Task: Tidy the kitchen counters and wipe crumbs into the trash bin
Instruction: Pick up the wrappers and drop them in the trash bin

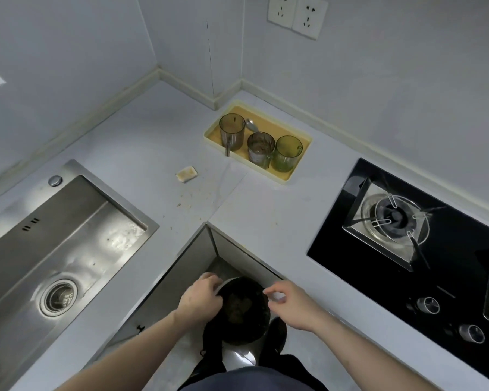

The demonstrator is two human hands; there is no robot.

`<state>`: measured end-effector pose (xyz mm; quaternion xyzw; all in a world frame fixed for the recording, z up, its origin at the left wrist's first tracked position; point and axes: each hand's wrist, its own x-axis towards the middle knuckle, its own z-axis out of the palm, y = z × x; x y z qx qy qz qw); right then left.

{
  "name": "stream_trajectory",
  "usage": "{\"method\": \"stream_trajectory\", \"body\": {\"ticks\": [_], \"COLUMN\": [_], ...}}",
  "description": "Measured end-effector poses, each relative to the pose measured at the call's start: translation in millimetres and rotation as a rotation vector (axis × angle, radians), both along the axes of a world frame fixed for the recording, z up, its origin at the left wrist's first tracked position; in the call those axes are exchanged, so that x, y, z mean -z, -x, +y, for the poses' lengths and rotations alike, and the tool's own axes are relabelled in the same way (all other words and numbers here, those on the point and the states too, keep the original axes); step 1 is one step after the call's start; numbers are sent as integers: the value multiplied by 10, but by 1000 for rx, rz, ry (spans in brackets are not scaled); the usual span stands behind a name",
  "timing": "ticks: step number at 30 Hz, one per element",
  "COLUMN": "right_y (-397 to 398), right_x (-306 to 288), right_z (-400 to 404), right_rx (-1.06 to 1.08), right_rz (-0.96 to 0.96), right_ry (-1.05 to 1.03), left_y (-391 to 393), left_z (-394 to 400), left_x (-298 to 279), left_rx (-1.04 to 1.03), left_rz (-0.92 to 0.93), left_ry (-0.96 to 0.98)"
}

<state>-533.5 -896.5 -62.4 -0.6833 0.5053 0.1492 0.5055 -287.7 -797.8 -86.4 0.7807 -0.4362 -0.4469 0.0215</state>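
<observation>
A person stands in the inner corner of an L-shaped kitchen counter, both hands down at the trash bin at 6 o'clock on the floor. The left hand grips the bin's left rim, fingers curled over the edge; the right hand hovers at the right rim, thumb and forefinger pinched together, though whether they hold the black liner is too unclear to say.

The wiping appears not yet done: brown crumbs lie scattered on the counter near centre, with a sponge just beyond them at 11 o'clock. At 12 o'clock a yellow tray holds three tinted cups and a spoon, looking gathered. The steel sink sits at 9 o'clock, the gas hob at 3 o'clock. Positioning the bin seems the step in hand.
</observation>
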Motion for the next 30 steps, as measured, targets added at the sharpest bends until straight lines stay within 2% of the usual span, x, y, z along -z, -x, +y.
{"method": "stream_trajectory", "body": {"ticks": [3,6,12,17,25,30], "right_y": [-122,-228,-391,-480,-394,-262], "right_x": [-111,-227,-351,-355,-374,-425], "right_z": [-191,-367,-533,-514,-275,-27], "right_rx": [-31,-44,8,83,283,353], "right_rz": [-35,-28,-27,-21,4,12], "right_ry": [52,104,198,211,193,200], "left_y": [-411,-845,-1479,-1828,-1861,-1507], "left_z": [-321,-772,-1611,-2017,-2266,-1896], "left_x": [-238,-413,-505,-285,-118,-377], "left_rx": [-46,-42,84,181,136,191], "left_rz": [-101,-172,-318,-372,-359,-303], "left_ry": [173,244,113,-15,-11,234]}}
